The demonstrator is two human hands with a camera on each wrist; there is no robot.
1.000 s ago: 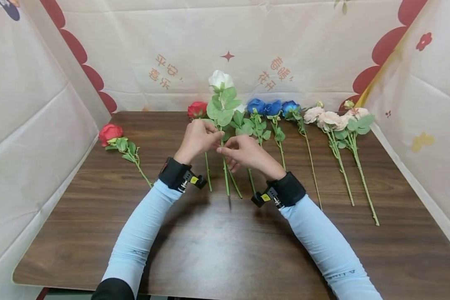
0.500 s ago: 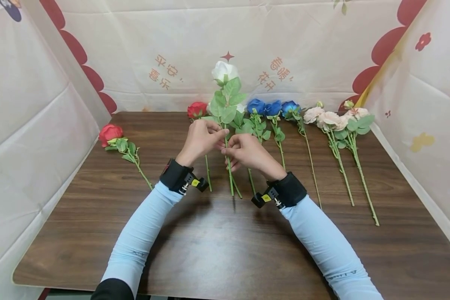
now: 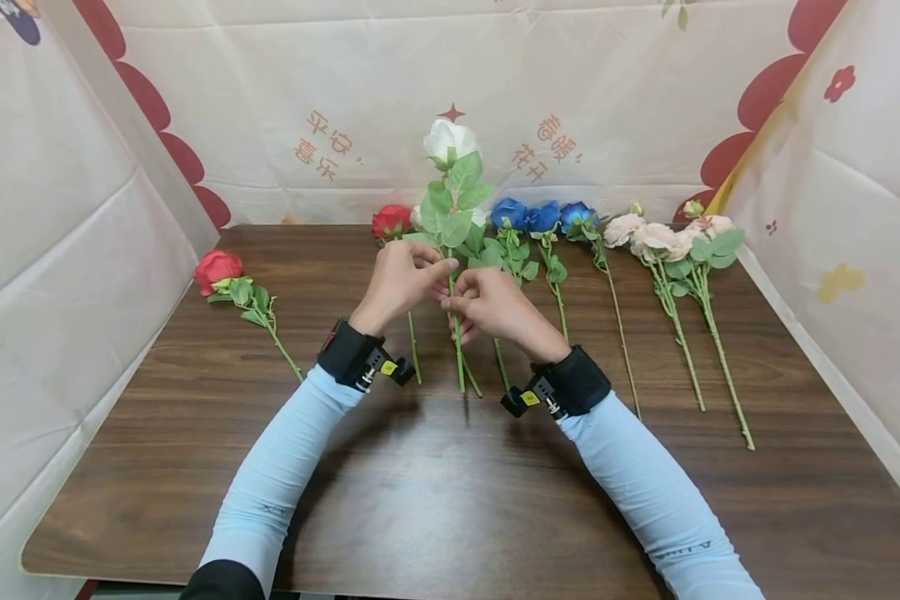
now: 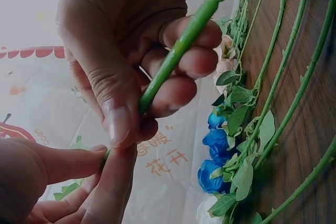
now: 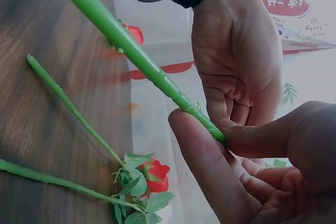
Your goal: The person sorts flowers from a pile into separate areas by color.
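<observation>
A white rose stands nearly upright in front of me, raised off the table, its bloom against the back cloth. Just under its leaves, my left hand pinches the green stem between thumb and finger. My right hand pinches the same stem slightly lower, the two hands almost touching. In the right wrist view, the stem's cut lower end sticks out beyond my right thumb and finger. Seen from the left wrist, the stem crosses in front of the right hand's curled fingers.
Behind the hands lie a red rose, another white rose and blue roses. Pale pink flowers lie at the right. A second red rose is at the left. Printed cloth walls in the wooden table.
Over the first half second the white rose rose slightly and shifted right, with both hands moving a little right; the right fingers closed in on its stem. Since then hardly anything has moved.
</observation>
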